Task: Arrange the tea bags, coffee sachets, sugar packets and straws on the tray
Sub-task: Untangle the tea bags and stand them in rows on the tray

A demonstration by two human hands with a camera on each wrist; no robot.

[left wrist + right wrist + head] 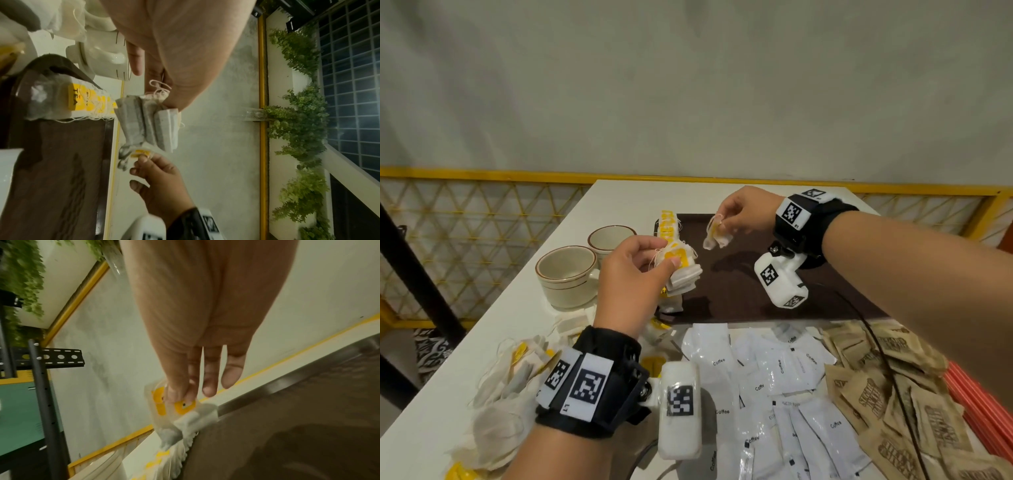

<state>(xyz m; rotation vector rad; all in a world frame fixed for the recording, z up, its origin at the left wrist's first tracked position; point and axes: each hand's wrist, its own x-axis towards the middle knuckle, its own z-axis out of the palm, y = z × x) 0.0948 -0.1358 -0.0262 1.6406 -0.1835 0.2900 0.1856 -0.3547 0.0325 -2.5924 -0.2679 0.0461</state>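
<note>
The left hand [635, 270] holds a fanned bunch of white paper tea bags with yellow tags [681, 270] above the left edge of the dark brown rectangular tray [739, 291], its grip closed around the bunch between thumb and curled fingers. The left wrist view shows the strings gathered at the fingertips and the bags hanging from them. The right hand [746, 212] is raised over the far part of the tray, and its grip pinches a single white tea bag with a yellow tag [717, 233] between thumb and forefinger; the other fingers [209, 374] hang straighter beside it. The single bag hangs clear of the tray surface.

A row of yellow-tagged tea bags [669, 224] lies along the tray's far left edge. Just left of the tray stand two cream ceramic cups with brown rim lines [568, 274] on the white bench [517, 308]. On the near side of the bench, loose tea bags [510, 383] are heaped at the left, white coffee sachets [774, 383] lie in the middle touching the tray's near edge, brown paper sugar packets [887, 394] lie to their right, and red-orange straws [976, 404] lie at the far right.
</note>
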